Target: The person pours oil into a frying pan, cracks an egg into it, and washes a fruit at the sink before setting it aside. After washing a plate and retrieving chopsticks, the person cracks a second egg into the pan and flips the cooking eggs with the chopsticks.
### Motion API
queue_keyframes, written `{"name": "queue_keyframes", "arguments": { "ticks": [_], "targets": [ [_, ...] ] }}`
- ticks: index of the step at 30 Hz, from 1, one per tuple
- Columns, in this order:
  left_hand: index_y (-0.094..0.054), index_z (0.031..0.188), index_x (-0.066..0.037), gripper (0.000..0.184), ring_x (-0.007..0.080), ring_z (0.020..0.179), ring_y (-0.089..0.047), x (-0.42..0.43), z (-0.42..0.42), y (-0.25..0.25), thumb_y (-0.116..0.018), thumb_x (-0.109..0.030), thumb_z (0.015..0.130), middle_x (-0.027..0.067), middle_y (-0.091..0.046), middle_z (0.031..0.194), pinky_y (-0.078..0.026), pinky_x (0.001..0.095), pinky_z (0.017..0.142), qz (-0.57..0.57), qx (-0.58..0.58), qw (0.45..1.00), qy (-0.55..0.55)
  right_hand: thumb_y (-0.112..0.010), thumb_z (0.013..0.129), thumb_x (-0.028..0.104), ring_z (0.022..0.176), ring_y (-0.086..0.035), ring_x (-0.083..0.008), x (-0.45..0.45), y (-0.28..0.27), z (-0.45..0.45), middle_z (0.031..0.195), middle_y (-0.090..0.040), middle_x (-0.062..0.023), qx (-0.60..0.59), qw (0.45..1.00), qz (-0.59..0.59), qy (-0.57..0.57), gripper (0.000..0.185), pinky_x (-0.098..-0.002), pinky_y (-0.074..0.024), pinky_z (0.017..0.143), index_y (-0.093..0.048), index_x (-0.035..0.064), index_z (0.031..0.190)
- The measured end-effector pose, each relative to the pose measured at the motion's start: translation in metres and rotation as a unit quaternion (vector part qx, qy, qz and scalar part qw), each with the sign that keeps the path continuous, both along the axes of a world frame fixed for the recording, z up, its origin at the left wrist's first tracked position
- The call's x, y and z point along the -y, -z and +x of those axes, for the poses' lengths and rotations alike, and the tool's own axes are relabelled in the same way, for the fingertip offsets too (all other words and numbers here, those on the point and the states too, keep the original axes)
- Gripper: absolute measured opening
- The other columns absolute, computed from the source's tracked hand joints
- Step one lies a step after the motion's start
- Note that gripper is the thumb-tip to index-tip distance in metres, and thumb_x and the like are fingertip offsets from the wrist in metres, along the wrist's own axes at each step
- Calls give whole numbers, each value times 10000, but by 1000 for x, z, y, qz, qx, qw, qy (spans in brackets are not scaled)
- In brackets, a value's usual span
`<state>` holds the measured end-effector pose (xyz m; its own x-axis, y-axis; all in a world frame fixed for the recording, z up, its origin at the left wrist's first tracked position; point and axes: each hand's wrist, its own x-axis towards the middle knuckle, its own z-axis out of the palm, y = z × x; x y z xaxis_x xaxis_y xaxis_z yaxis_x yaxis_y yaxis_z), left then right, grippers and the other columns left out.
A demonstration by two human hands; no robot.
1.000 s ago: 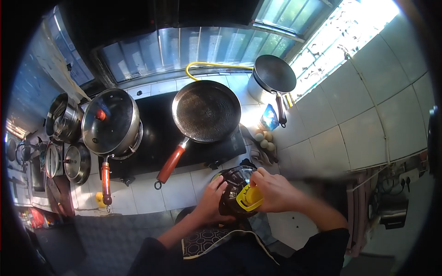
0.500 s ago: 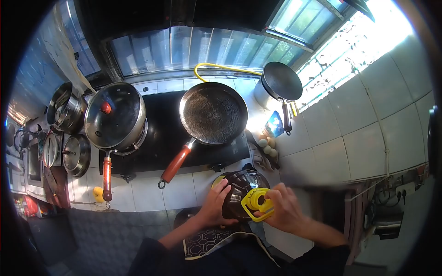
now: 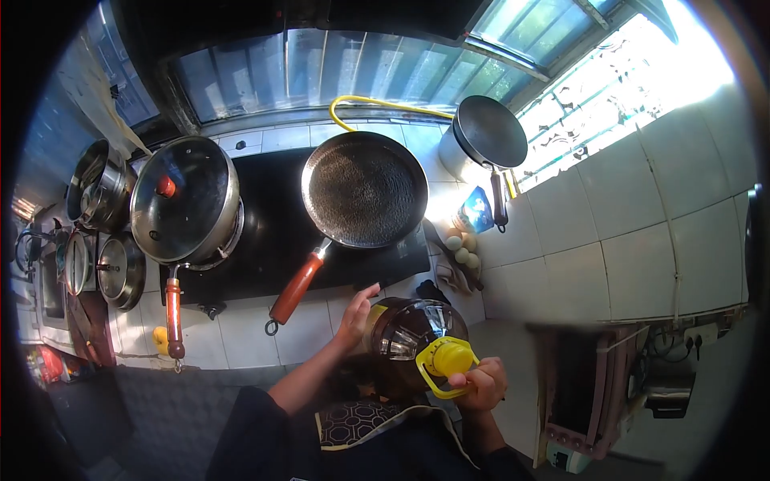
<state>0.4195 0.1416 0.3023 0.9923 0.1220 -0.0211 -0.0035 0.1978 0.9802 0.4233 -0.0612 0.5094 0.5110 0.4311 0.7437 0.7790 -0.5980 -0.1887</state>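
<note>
A large, dark-filled oil bottle (image 3: 399, 330) with a yellow cap (image 3: 451, 358) and a yellow carrying handle stands tilted in front of me, close to my apron. My right hand (image 3: 481, 383) is closed around the handle, thumb near the cap. Along the bottle's left side is my left hand (image 3: 353, 321), its fingers stretched out and pointing away from me; whether its palm presses on the bottle is hard to see. Beyond it, a dark frying pan (image 3: 366, 192) with a red-brown handle (image 3: 297, 290) rests on the black stove (image 3: 269, 184).
A glass-lidded pan (image 3: 186, 204) sits on the left burner, its handle jutting toward me. Metal pots (image 3: 103, 188) stand farther left. Eggs (image 3: 461, 255), a blue packet (image 3: 477, 210) and a pot topped by a dark pan (image 3: 488, 132) occupy the right corner.
The dark opening in the bottle's top is now covered by the yellow cap. My right hand has shifted down onto the handle. My left hand's fingers have straightened and moved left.
</note>
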Motion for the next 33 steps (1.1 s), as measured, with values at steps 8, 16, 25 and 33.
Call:
{"name": "queue_keyframes", "arguments": {
  "ticks": [8, 16, 25, 33],
  "targets": [
    [-498, 1170, 45, 488, 204, 1068, -510, 14, 31, 12, -285, -335, 949, 154, -552, 1129, -378, 307, 941, -162, -66, 980, 100, -651, 793, 353, 502, -528, -157, -28, -38, 33, 592, -484, -25, -54, 998, -22, 27, 298, -249, -430, 470, -593, 68, 861],
    [-556, 1090, 36, 470, 195, 1017, -533, 18, 26, 16, -278, -312, 938, 137, -590, 1053, -383, 304, 921, -148, -61, 984, 80, -726, 683, 241, 626, -603, -163, -13, -65, 31, 859, -585, -69, -215, 936, -247, -132, 363, -259, -457, 500, -606, 74, 983],
    [-563, 1078, 36, 464, 193, 982, -541, 19, 25, 19, -293, -310, 926, 136, -596, 1037, -390, 301, 897, -144, -68, 985, 63, -788, 620, 251, 755, -587, -208, 1, -57, 14, 953, -491, -91, -220, 943, -222, -110, 524, -274, -500, 550, -531, 67, 1037],
    [-558, 1084, 42, 454, 188, 1000, -540, 21, 25, 25, -305, -301, 930, 141, -593, 1048, -396, 296, 903, -159, -65, 984, 57, -815, 600, 291, 574, -517, -178, 6, -37, 1, 770, -477, -62, -91, 988, -113, -46, 491, -259, -436, 435, -511, 50, 900]
  ]
}}
